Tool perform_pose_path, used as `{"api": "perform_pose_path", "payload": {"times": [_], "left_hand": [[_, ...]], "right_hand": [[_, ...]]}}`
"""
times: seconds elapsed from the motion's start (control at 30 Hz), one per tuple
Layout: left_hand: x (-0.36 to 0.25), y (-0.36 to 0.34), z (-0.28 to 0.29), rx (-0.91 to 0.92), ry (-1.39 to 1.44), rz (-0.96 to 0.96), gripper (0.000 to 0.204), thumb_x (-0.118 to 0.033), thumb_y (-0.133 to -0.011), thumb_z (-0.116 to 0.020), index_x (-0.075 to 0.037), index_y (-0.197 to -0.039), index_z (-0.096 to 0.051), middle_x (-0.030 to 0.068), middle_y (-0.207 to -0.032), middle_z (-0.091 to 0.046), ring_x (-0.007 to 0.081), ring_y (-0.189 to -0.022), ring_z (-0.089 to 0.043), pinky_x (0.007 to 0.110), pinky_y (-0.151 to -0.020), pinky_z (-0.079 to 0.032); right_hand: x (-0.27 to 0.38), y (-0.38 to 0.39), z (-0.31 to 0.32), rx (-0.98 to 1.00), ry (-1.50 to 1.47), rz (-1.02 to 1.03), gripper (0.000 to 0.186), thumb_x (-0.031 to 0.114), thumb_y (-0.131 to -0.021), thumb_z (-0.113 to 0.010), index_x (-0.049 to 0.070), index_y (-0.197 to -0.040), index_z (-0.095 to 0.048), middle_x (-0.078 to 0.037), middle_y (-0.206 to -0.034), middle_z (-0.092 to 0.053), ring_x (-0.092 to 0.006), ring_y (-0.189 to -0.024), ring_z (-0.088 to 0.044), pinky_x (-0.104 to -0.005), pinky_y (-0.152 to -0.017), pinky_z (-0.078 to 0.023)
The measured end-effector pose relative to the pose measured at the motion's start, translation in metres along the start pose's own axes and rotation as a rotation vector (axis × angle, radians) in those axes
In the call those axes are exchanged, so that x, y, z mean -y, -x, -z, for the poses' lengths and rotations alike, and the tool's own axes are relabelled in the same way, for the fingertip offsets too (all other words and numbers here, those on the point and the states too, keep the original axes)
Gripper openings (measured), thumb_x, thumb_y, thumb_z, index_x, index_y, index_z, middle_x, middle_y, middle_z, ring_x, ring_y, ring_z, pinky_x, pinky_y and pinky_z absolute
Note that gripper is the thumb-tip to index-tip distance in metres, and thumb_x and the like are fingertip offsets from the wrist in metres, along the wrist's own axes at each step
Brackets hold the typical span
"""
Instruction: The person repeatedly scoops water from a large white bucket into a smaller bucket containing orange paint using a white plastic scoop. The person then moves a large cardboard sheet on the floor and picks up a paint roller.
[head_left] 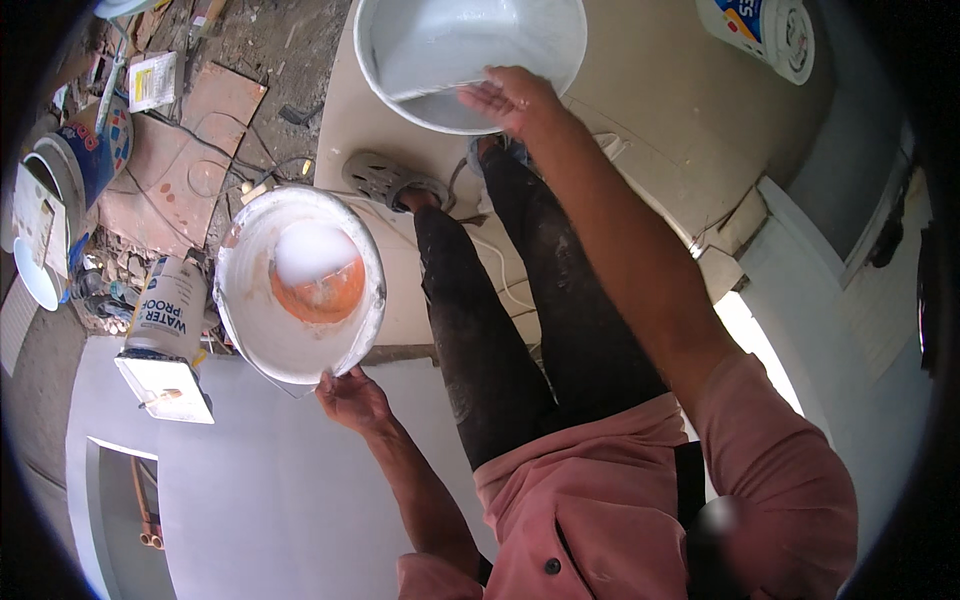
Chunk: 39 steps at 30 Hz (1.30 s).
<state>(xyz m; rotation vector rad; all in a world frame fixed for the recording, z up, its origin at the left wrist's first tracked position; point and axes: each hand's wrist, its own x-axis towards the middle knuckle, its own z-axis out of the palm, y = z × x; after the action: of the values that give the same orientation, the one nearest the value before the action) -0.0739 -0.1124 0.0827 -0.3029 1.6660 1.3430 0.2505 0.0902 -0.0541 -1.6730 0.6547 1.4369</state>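
Observation:
My left hand (350, 400) grips the lower rim and wire handle of a white bucket (242, 280), which holds white stuff (310, 250) and an orange patch inside. My right hand (505, 100) reaches over the near edge of a large white basin (365, 50) at the top, its fingers loosely bent and apart beside a pale line across the basin's inside. The basin's contents look whitish, but I cannot tell what they are. My feet in clogs (385, 175) stand between bucket and basin.
A white container with a coloured label (760, 35) is at upper right. On the left are rubble, a pinkish board (215, 120), cables, several used buckets (95, 150), a lying white container (165, 305) and a white tray (185, 400). White walls (260, 460) surround the lower area.

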Motion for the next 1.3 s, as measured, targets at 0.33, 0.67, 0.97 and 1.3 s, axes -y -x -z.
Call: {"api": "perform_pose_path", "payload": {"times": [0.33,0.67,0.97,1.3], "left_hand": [[-0.001,0.003,0.0,0.086,-0.001,0.018,0.032,-0.01,-0.078,-0.046,0.007,-0.105,-0.044,0.017,-0.106,-0.051,0.0246,-0.096,-0.052,0.034,-0.082,-0.045],[0.002,0.006,-0.022,0.049,0.025,0.021,0.034,-0.01,-0.077,-0.046,0.007,-0.106,-0.043,0.0182,-0.106,-0.051,0.0249,-0.095,-0.052,0.034,-0.082,-0.046],[0.004,0.008,-0.028,0.024,0.025,-0.023,0.032,-0.009,-0.078,-0.046,0.008,-0.104,-0.045,0.0186,-0.103,-0.053,0.0246,-0.096,-0.052,0.034,-0.083,-0.045],[0.001,0.008,-0.023,0.083,0.05,0.055,0.028,-0.007,-0.076,-0.046,0.007,-0.101,-0.048,0.0175,-0.102,-0.053,0.0245,-0.092,-0.055,0.034,-0.08,-0.048]], "right_hand": [[-0.024,0.097,-0.033,0.201,-1.033,-0.169,0.024,-0.006,-0.082,-0.04,-0.005,-0.105,-0.045,-0.016,-0.111,-0.048,-0.0281,-0.102,-0.049,-0.0411,-0.088,-0.046],[-0.02,-0.037,-0.007,0.05,-0.492,0.025,0.03,0.004,-0.082,-0.045,-0.007,-0.108,-0.035,-0.02,-0.096,-0.046,-0.0323,-0.089,-0.052,-0.0424,-0.078,-0.051],[0.055,-0.064,-0.002,0.238,0.705,0.266,0.015,0.003,-0.075,-0.054,-0.006,-0.088,-0.052,-0.016,-0.08,-0.057,-0.0285,-0.072,-0.061,-0.0383,-0.054,-0.054],[0.062,-0.028,-0.047,0.403,2.433,1.196,0.016,0.012,-0.071,-0.049,0.002,-0.078,-0.06,-0.018,-0.075,-0.06,-0.0327,-0.07,-0.059,-0.0427,-0.067,-0.047]]}}
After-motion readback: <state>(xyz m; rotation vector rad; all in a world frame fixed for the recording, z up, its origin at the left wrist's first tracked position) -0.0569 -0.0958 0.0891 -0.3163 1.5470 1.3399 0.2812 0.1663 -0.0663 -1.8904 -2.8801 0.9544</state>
